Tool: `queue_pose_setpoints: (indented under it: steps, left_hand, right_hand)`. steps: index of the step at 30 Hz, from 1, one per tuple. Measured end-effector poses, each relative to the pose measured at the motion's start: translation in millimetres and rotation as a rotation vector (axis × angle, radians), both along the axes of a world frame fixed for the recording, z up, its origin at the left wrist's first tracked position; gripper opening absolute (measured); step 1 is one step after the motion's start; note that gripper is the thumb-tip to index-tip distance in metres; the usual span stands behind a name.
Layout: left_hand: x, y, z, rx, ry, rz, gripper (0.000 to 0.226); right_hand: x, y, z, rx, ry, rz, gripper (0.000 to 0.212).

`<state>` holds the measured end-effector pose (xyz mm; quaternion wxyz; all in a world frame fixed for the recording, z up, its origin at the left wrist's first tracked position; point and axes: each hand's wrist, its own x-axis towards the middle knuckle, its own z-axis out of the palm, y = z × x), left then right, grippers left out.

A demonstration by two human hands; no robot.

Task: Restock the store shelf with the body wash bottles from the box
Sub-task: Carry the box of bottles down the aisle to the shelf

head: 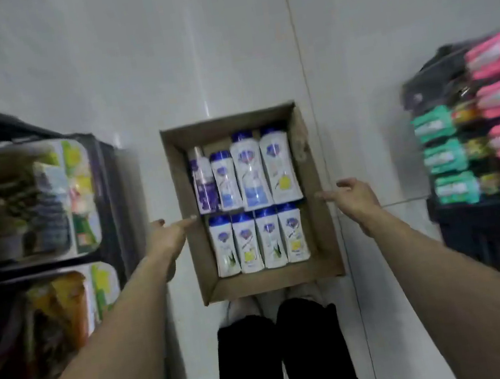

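An open cardboard box [321, 211] sits on the white tiled floor just ahead of my feet. Inside lie several white body wash bottles [259, 239] with blue caps in two rows, plus one purple bottle [205, 184] at the back left. My left hand [169, 233] is at the box's left wall, fingers spread, fingertips touching or nearly touching the rim. At the right wall hovers my right hand [353, 198], fingers apart, holding nothing.
A dark store shelf [103, 195] with blurred packaged goods stands on the left. On the right, another shelf [486, 219] holds pink and green packs. My black trouser legs [283, 356] and shoes are right behind the box. White floor stretches beyond it.
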<state>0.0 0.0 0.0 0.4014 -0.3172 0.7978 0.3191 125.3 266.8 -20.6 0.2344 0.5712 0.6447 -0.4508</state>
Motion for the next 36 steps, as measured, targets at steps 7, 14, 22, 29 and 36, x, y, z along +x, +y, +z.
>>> queue_pose_setpoints:
  steps: [7,14,22,29,36]
  left_hand:
    - [13,-10,-100,0.106,-0.021,0.015,0.047]
    - [11,-21,-97,-0.052,0.041,-0.154,0.037]
    - [2,-21,61,-0.033,-0.016,-0.152,0.036]
    - [-33,-9,259,0.051,0.002,-0.256,0.033]
    - [-80,31,398,0.047,0.098,-0.390,0.035]
  right_hand:
    - [10,-14,-96,-0.054,0.064,0.055,0.061]
    - [9,-5,-83,0.091,0.047,0.205,0.036]
    - [14,2,80,0.023,0.006,0.154,0.036]
    - [4,14,292,0.038,-0.012,0.127,0.036]
    - [-25,31,410,0.089,0.092,0.032,0.040]
